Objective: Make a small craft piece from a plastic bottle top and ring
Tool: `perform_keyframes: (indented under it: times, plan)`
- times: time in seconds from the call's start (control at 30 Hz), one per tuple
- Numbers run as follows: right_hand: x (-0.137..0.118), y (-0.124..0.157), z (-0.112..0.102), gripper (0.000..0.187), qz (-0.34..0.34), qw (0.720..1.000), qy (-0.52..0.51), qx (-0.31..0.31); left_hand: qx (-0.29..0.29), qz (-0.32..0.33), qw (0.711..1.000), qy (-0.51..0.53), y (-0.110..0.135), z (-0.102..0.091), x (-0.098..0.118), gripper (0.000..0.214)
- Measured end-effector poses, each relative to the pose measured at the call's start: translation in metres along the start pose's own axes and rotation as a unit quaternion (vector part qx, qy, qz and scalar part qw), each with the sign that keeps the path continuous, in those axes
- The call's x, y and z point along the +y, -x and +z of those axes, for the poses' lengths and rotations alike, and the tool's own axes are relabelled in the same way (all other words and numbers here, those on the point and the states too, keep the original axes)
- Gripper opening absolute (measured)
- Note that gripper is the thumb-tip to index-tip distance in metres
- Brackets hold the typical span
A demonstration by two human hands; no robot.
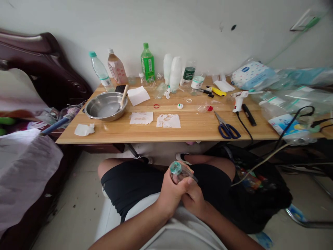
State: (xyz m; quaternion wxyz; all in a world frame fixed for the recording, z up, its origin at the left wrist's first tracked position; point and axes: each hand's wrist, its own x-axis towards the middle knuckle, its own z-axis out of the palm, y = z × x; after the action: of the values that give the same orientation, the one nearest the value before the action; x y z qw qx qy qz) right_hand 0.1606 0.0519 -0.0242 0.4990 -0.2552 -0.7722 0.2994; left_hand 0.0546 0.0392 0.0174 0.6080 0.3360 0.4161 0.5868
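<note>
Over my lap, in front of the table edge, I grip a clear plastic bottle piece (176,168) with a round teal end turned up toward me. My left hand (169,195) is wrapped around its left side. My right hand (193,195) is closed around it from the right, its thumb lying across the front. Most of the clear body is covered by my fingers, so its full shape is hidden. Neither hand touches the table.
On the wooden table (117,133) stand a steel bowl (91,116), a green bottle (147,64) and white bottles (176,71). Scissors (225,127), a glue gun (238,101) and paper pieces (168,121) lie nearer. Plastic bottles (283,121) crowd the right end.
</note>
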Motion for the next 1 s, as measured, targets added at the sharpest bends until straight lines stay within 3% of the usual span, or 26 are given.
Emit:
perform_keyframes:
  times: [0.3, 0.6, 1.0]
  plan:
    - [0.001, 0.005, 0.001, 0.028, 0.038, 0.999, -0.01, -0.015, -0.011, -0.004, 1.0, -0.007, 0.001, -0.001, -0.002, 0.037]
    - [-0.001, 0.007, 0.001, 0.03, 0.019, 1.0, -0.014, -0.003, -0.006, -0.008, 1.0, 0.014, 0.007, -0.002, -0.004, 0.044]
    - [-0.006, 0.006, 0.003, 0.035, 0.017, 0.999, -0.04, -0.033, 0.015, 0.009, 0.999, -0.046, 0.012, -0.005, 0.006, 0.044]
